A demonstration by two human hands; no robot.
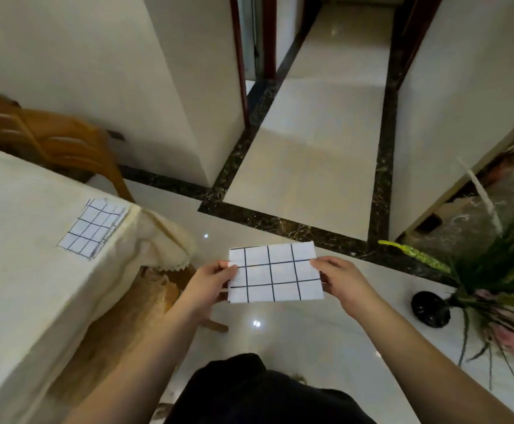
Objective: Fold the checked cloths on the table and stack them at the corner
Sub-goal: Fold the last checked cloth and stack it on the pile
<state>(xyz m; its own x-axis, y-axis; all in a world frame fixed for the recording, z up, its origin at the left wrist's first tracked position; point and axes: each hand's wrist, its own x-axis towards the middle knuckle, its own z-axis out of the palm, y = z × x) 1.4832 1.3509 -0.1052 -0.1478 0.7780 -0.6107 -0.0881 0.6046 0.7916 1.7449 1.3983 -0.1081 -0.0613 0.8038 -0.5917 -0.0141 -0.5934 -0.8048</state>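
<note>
Head view: you've got a folded checked cloth (275,273) held out in front of you over the floor, off the table entirely. Left hand (211,281) pinches its left short edge, thumb on top and fingers underneath; right hand (340,278) pinches the right short edge the same way. Cloth is flat and taut between them, long axis running left to right across your body. The stack (93,228) of already folded cloths sits at the near corner of the table (20,246), well off to your left and a bit further away than the held cloth. Stack's long axis runs diagonally in frame, so it looks like you'll need to turn the held piece to line it up. Left hand is the nearer one to the stack, so my read is the carry goes leftward, led by that side, then down on top. Fold appears done; placing is what's left.
</note>
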